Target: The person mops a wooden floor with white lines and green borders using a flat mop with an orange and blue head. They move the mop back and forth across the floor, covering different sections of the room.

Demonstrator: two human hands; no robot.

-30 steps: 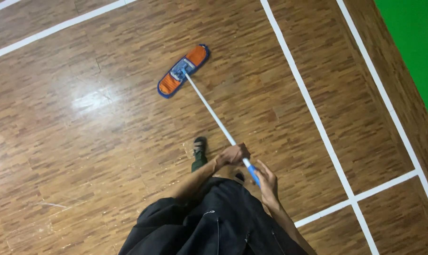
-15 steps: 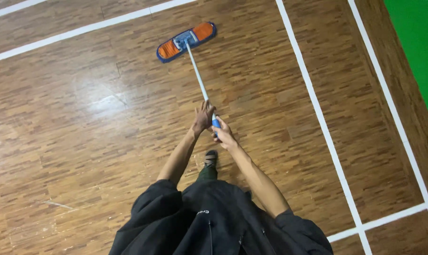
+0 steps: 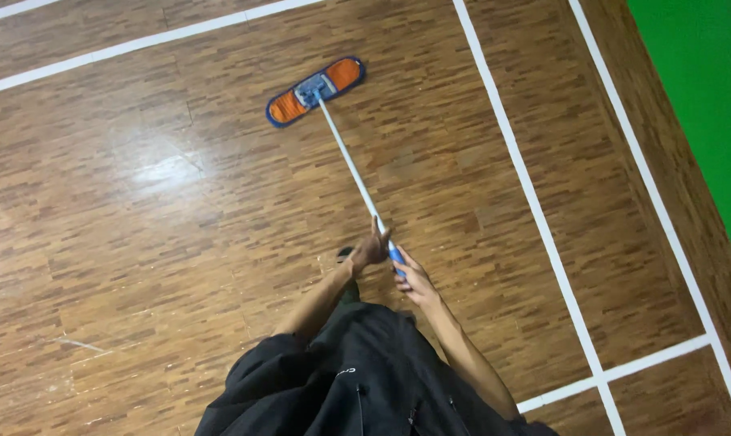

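Both hands — left hand (image 3: 369,252), right hand (image 3: 414,279) — grip the long white mop pole (image 3: 351,165); its flat orange-and-blue mop head (image 3: 315,90) lies at 11 o'clock on the brown wooden floor (image 3: 180,226).

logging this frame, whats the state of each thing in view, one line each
mop head: flat on the floor, at arm's reach ahead
mop handle: tilted, running from the head back to the hands
left hand: closed around the handle
right hand: gripping the blue end of the handle
wooden floor: glossy, with a light glare patch
white lines: painted across the floor, unbroken
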